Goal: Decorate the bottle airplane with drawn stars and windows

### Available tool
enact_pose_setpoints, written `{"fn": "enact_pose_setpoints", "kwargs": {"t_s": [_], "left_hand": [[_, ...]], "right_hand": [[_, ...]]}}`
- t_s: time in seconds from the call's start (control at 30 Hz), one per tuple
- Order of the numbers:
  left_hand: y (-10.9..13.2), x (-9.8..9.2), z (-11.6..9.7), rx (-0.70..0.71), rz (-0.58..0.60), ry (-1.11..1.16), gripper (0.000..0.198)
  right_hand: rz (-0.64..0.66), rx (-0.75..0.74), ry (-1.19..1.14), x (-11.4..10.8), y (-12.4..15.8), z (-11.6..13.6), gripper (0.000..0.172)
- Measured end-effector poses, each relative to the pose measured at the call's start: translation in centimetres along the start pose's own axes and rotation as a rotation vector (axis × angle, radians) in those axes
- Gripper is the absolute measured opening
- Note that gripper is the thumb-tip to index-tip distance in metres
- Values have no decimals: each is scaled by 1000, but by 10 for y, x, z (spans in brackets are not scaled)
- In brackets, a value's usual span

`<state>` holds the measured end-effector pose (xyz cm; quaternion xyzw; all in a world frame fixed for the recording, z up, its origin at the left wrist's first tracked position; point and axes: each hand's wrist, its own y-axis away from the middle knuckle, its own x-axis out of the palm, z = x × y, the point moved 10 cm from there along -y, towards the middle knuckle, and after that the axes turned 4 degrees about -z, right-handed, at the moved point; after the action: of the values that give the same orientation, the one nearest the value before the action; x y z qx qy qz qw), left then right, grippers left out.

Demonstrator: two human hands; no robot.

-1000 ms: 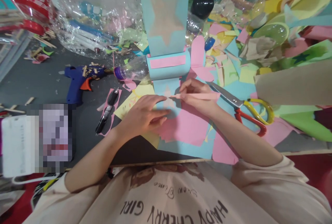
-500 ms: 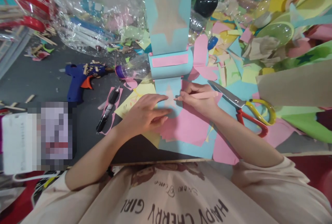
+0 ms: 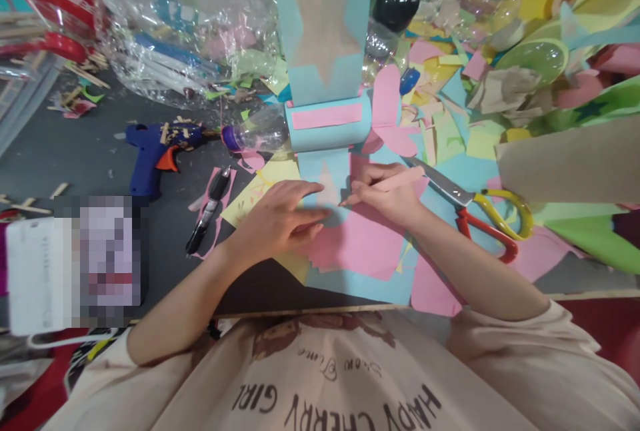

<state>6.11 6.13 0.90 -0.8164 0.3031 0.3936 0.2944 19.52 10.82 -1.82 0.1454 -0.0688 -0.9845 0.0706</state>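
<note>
My right hand (image 3: 383, 194) grips a pale pink pen (image 3: 400, 180), its tip touching or just over the lower end of a light-blue paper strip (image 3: 310, 163). A small pinkish triangle (image 3: 327, 186) shows on that end. My left hand (image 3: 283, 214) lies with fingers stretched over the strip's left side, holding nothing. Above them, the strip meets a blue paper roll with a pink label (image 3: 327, 118), wrapped around a clear bottle with a purple cap (image 3: 233, 138). A brown star (image 3: 325, 24) marks the strip's upper part. Pink paper sheets (image 3: 370, 244) lie beneath the hands.
Scissors (image 3: 465, 201) with red and yellow handles lie right of my right hand. At left are a blue glue gun (image 3: 150, 158) and a black pen (image 3: 207, 211). Plastic bottles and paper scraps crowd the back and right. The table edge (image 3: 300, 312) is near my body.
The pen tip has moved slightly down and to the right, and the pen's back end has tilted up a little. My left hand has stayed put.
</note>
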Motion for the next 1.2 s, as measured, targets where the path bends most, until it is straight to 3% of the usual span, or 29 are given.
{"fn": "enact_pose_setpoints", "kwargs": {"t_s": [0.1, 0.37, 0.57, 0.77, 0.97, 1.2], "left_hand": [[0, -1, -1, 11, -11, 1, 25], [0, -1, 0, 1, -2, 6, 27], [-1, -1, 0, -6, -4, 9, 27], [0, -2, -2, 17, -21, 4, 27], [0, 0, 0, 5, -3, 8, 28], [-1, 0, 0, 4, -2, 0, 28]], "right_hand": [[-92, 24, -57, -8, -1, -4, 35], [-79, -14, -23, -5, -1, -2, 37], [-15, -36, 4, 1, 1, -3, 43], [65, -2, 17, 8, 2, -6, 36], [-64, 20, -96, -5, -1, -5, 38], [-66, -72, 23, -4, -1, 4, 38]]}}
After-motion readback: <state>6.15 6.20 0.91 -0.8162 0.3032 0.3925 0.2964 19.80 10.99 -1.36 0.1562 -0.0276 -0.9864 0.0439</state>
